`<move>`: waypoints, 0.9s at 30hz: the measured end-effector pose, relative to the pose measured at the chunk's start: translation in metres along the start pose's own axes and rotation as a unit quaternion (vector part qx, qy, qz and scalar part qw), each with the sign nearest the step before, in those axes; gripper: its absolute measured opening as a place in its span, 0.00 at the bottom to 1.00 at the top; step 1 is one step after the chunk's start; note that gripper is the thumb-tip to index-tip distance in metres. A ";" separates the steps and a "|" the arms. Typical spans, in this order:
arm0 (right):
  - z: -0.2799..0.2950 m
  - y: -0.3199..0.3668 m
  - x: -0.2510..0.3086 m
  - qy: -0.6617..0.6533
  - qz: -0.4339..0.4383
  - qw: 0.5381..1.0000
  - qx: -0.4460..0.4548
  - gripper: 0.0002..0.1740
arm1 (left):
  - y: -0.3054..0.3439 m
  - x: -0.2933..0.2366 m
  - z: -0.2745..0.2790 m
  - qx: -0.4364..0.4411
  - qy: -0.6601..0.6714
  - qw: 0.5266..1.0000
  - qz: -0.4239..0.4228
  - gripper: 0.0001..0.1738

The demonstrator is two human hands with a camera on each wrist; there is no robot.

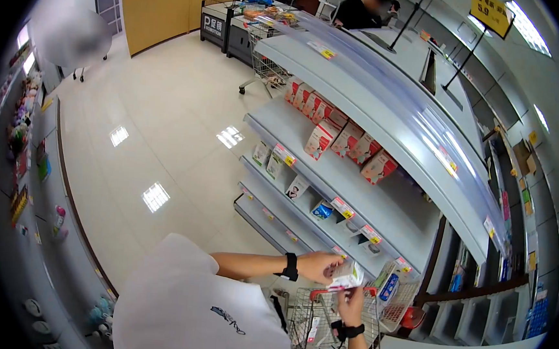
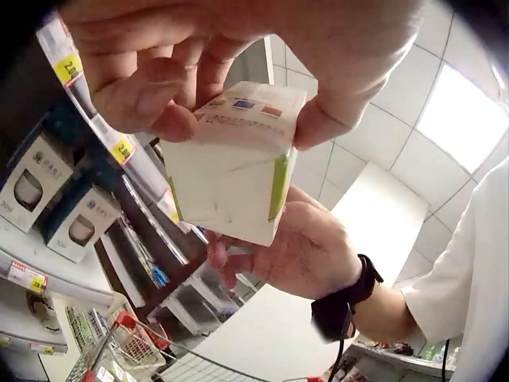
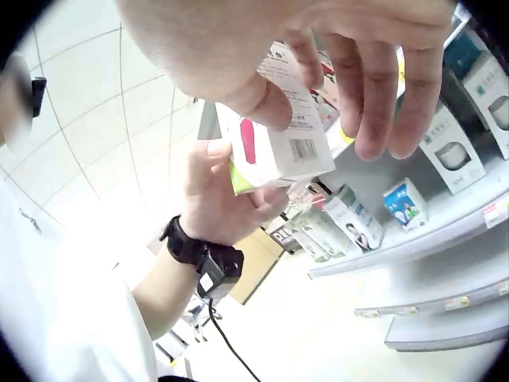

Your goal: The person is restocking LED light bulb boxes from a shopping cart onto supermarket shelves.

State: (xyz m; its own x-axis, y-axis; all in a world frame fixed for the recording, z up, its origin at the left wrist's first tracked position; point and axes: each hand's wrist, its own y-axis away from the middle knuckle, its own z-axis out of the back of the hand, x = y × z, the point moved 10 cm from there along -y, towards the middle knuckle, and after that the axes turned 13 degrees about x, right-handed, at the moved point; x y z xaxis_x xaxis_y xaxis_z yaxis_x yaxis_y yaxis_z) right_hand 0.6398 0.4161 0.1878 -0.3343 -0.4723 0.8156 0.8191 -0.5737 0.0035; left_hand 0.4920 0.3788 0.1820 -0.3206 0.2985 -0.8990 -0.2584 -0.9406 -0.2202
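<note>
A small white box with green edges (image 1: pixel 346 276) is held between both hands above a wire shopping cart (image 1: pixel 309 313). My left hand (image 1: pixel 320 267) grips it from the shelf side; in the left wrist view that hand (image 2: pixel 238 56) pinches the box (image 2: pixel 231 175) between thumb and fingers. My right hand (image 1: pixel 350 307) holds it from the other side; in the right wrist view the thumb and a finger of that hand (image 3: pixel 318 72) grip the box (image 3: pixel 278 135), whose barcode side shows, while the other fingers hang extended beside it.
A tiered shelf (image 1: pixel 387 214) stands ahead with red-and-white boxes (image 1: pixel 323 138), smaller boxes (image 1: pixel 297 187) and price tags. The cart holds several packages. A shelf with toys (image 1: pixel 24 118) runs along the left, past the tiled floor (image 1: pixel 139 139). People are in the background.
</note>
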 end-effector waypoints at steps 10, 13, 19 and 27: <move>0.027 -0.048 -0.015 -0.227 0.029 0.973 0.013 0.38 | -0.032 0.008 0.026 0.009 -0.027 0.998 0.051 0.32; 0.033 -0.056 -0.029 -0.294 0.019 0.955 0.038 0.40 | -0.044 0.010 0.021 0.013 -0.014 0.997 0.075 0.32; 0.036 -0.074 -0.096 -0.349 -0.006 0.933 0.092 0.37 | -0.056 0.036 0.007 0.011 -0.020 0.994 0.103 0.34; 0.050 -0.089 -0.196 -0.433 -0.117 0.893 0.042 0.35 | -0.030 0.051 0.030 0.000 -0.044 0.983 0.176 0.28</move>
State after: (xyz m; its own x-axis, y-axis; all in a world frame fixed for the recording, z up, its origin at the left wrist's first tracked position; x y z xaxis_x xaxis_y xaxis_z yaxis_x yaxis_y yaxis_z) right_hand 0.6557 0.5930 0.0569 -0.0438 0.3696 0.9282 0.8181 -0.5199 0.2457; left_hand 0.4563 0.4270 0.1539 -0.4675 -0.0336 -0.8834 -0.1168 -0.9882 0.0994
